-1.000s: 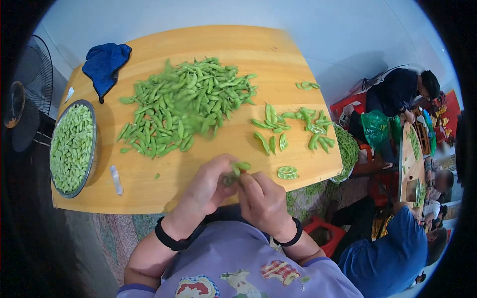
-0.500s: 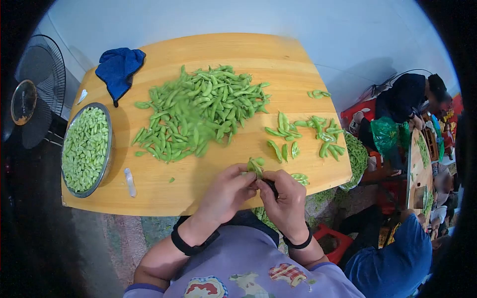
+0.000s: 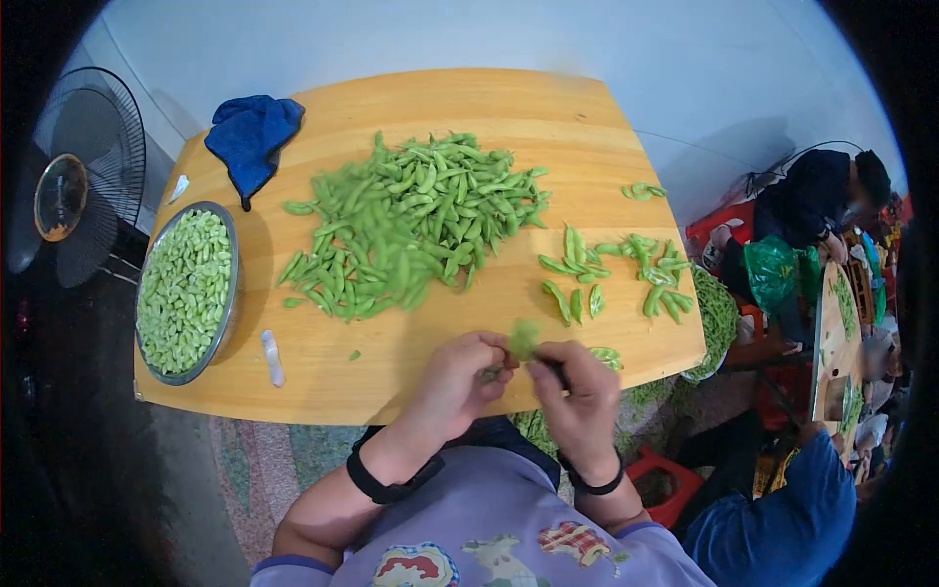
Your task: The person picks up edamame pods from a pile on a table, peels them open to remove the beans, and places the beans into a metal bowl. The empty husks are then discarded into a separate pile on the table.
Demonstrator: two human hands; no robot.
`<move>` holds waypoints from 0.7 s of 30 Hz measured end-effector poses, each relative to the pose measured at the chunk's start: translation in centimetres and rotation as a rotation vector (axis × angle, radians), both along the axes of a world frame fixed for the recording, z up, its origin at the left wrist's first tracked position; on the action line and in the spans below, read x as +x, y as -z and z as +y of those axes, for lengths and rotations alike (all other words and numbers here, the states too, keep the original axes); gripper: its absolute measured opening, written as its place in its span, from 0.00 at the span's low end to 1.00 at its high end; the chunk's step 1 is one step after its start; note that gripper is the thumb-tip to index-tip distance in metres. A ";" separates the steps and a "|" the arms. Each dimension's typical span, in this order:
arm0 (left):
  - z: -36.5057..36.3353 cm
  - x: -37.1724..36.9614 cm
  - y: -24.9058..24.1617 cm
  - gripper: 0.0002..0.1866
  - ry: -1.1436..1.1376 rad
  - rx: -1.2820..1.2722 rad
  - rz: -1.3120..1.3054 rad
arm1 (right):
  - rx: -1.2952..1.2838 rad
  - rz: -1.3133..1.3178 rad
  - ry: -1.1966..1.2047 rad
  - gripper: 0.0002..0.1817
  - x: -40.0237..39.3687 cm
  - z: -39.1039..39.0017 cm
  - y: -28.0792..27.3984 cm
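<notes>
Close to the table's front edge, a green soybean pod [image 3: 524, 338], smeared by motion, is between the fingertips of both hands. My left hand [image 3: 458, 380] is closed, its thumb and fingers pinching at the pod's left side; a bit of green shows under its fingers. My right hand [image 3: 579, 399] pinches the pod from the right, and something dark that I cannot make out shows at its fingers. Beyond the hands lies a large heap of soybean pods [image 3: 421, 215]. Several flattened pods [image 3: 575, 256] are scattered to the right on the wooden table [image 3: 323, 391].
A metal bowl [image 3: 235, 279] of shelled beans stands at the table's left, near a strip of clear plastic [image 3: 272, 358]. Behind are a blue cloth [image 3: 252, 142] and a fan [image 3: 83, 171]. At right, a heap of pods [image 3: 714, 323] sits below table height; other people work farther off.
The hands have moved slightly apart, with the pod now blurred between them. The whole view has shifted a little, so the table sits farther right.
</notes>
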State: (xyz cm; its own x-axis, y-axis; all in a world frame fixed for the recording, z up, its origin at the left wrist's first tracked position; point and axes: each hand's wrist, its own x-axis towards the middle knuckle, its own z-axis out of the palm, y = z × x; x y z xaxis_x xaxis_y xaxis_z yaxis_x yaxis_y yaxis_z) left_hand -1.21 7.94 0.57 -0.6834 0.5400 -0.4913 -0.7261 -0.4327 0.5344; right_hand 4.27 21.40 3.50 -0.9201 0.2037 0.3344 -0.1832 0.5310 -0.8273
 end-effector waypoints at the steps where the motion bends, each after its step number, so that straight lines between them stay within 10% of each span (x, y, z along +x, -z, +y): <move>1: -0.6 -0.1 -0.3 0.08 0.000 -0.002 0.002 | -0.055 -0.065 0.100 0.04 0.1 0.6 -0.4; 7: -5.8 -3.3 -3.8 0.08 0.055 -0.485 0.355 | -0.157 -0.174 0.456 0.19 -1.3 7.1 -0.2; 9: -6.6 -5.7 -3.6 0.08 0.011 -0.547 0.429 | -0.393 -0.132 0.401 0.20 -1.0 7.5 -0.1; 11: -6.5 -9.3 -3.6 0.06 -0.070 -1.093 1.293 | -0.448 -0.110 0.350 0.19 -0.6 6.6 0.3; 21: -3.1 -12.3 -1.2 0.05 0.376 -1.491 1.988 | -0.343 -0.232 0.121 0.10 -0.1 3.5 1.0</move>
State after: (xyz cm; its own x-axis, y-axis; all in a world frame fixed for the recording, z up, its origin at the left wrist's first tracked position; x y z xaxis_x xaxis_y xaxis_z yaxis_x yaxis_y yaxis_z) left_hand -13.47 4.82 1.77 -0.6004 0.7486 0.2814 0.7888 0.6123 0.0542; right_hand 4.16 24.85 2.49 -0.9257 0.3779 0.0154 0.0754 0.2244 -0.9716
